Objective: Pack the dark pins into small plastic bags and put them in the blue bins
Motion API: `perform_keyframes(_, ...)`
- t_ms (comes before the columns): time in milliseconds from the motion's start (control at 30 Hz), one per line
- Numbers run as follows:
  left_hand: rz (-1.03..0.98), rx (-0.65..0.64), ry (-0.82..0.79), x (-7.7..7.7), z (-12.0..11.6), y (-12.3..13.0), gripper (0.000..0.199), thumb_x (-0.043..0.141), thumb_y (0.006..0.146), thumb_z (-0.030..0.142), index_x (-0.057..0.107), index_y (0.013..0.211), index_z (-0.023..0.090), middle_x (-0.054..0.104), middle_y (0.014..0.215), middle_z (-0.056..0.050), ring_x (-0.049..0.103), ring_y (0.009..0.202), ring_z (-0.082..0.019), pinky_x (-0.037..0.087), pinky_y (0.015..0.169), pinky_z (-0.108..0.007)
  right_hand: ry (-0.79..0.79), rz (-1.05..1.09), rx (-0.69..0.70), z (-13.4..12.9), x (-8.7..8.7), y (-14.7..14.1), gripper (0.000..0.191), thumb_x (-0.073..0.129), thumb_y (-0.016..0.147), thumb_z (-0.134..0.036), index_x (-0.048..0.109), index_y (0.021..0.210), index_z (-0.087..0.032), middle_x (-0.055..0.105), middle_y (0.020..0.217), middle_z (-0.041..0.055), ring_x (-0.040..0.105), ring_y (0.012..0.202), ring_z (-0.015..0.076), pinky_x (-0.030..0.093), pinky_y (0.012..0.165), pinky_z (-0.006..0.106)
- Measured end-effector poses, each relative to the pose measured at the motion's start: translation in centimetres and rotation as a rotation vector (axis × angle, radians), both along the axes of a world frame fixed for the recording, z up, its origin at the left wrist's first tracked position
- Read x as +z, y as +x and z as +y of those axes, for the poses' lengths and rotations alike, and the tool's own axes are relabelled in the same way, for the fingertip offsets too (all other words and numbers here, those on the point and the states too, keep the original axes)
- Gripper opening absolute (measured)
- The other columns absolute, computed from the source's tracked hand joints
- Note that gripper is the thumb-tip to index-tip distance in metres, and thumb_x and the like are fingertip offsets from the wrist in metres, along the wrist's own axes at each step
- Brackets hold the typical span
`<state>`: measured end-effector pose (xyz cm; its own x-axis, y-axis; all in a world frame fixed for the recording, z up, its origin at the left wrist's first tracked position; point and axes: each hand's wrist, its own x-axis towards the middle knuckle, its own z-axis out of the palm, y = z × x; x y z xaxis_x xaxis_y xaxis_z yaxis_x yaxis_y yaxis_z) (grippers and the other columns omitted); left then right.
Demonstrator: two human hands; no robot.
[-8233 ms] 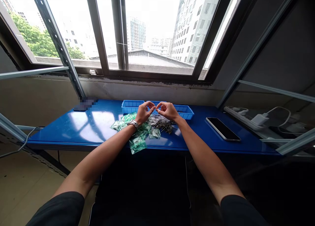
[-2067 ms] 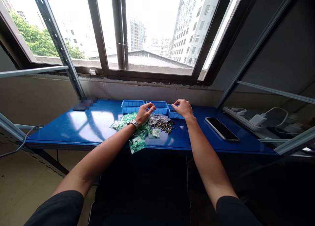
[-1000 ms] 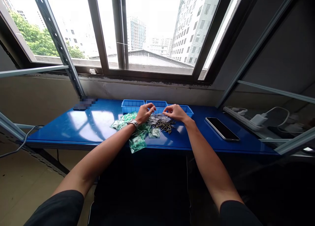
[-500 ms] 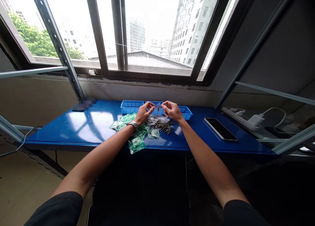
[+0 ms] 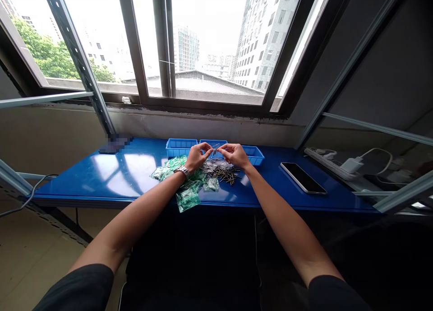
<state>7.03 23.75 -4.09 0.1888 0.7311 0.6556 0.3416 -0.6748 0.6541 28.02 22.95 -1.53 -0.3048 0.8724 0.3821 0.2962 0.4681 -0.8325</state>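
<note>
Hands (image 5: 197, 158) hold bag (image 5: 215, 146); pkt (image 5: 188, 199) overhangs tbl edge (image 5: 233, 205).

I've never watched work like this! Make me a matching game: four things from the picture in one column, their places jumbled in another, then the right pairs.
Things
1. metal-banded wristwatch
2. smartphone
3. blue plastic bins
4. small clear bag

Places
A. in a row at the back of the table
B. at the fingertips of the left hand and right hand
C. around the left wrist
D. lying flat, dark screen up

Pairs: 1-C, 2-D, 3-A, 4-B
</note>
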Motion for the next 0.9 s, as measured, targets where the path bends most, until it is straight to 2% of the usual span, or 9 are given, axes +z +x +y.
perform_keyframes(133,-0.002,0.036,0.029,-0.02,-0.09,-0.06,0.025,0.068,0.091,0.042,0.071,0.083,0.018,0.069,0.071,-0.002,0.058,0.064,-0.015,0.041,0.059,-0.028,-0.004,0.028,0.012,-0.05,-0.02,-0.03,0.045,0.08,0.078,-0.059,0.079,0.088,-0.015,0.058,0.051,0.0,0.046,0.038,0.0113,0.034,0.036,0.025)
perform_keyframes(267,-0.021,0.028,0.028,0.1,-0.41,-0.03,0.024,0.069,0.093,0.041,0.07,0.083,0.018,0.066,0.063,0.0,0.056,0.058,-0.014,0.04,0.057,-0.027,-0.019,0.059,0.02,-0.05,-0.14,-0.18,0.048,0.081,0.078,-0.06,0.08,0.089,-0.014,0.075,0.072,0.0096,0.062,0.045,0.0156,0.039,0.036,0.025)
perform_keyframes(367,-0.034,0.012,0.056,0.33,-0.62,-0.05,0.019,0.068,0.094,0.036,0.071,0.087,0.019,0.074,0.073,-0.003,0.064,0.066,-0.016,0.043,0.06,-0.028,0.002,0.061,0.0,-0.06,-0.25,-0.26,0.047,0.08,0.079,-0.059,0.082,0.094,-0.014,0.08,0.094,0.0149,0.075,0.061,0.0229,0.046,0.037,0.024)
perform_keyframes(533,-0.055,0.049,0.142,0.35,-0.41,-0.21,0.008,0.067,0.094,0.024,0.073,0.096,0.02,0.079,0.098,-0.006,0.072,0.087,-0.02,0.051,0.068,-0.029,0.101,0.104,-0.008,0.26,-0.62,-0.21,0.049,0.078,0.082,-0.056,0.082,0.11,-0.016,0.079,0.111,0.0143,0.08,0.08,0.0297,0.056,0.041,0.025)
perform_keyframes(733,-0.072,0.041,0.141,0.14,-0.16,-0.2,0.006,0.068,0.093,0.018,0.071,0.097,0.021,0.079,0.101,-0.006,0.074,0.091,-0.021,0.053,0.069,-0.029,0.156,0.115,-0.019,0.42,-0.86,-0.24,0.046,0.077,0.085,-0.05,0.081,0.118,-0.019,0.077,0.117,0.0125,0.08,0.085,0.0308,0.059,0.042,0.027)
perform_keyframes(900,-0.064,0.05,0.141,0.39,-0.41,-0.2,0.006,0.068,0.094,0.022,0.071,0.099,0.02,0.078,0.102,-0.007,0.073,0.093,-0.022,0.053,0.07,-0.03,0.174,0.084,-0.031,0.28,-0.72,-0.21,0.047,0.077,0.085,-0.053,0.081,0.116,-0.019,0.079,0.113,0.0131,0.08,0.081,0.0299,0.058,0.042,0.027)
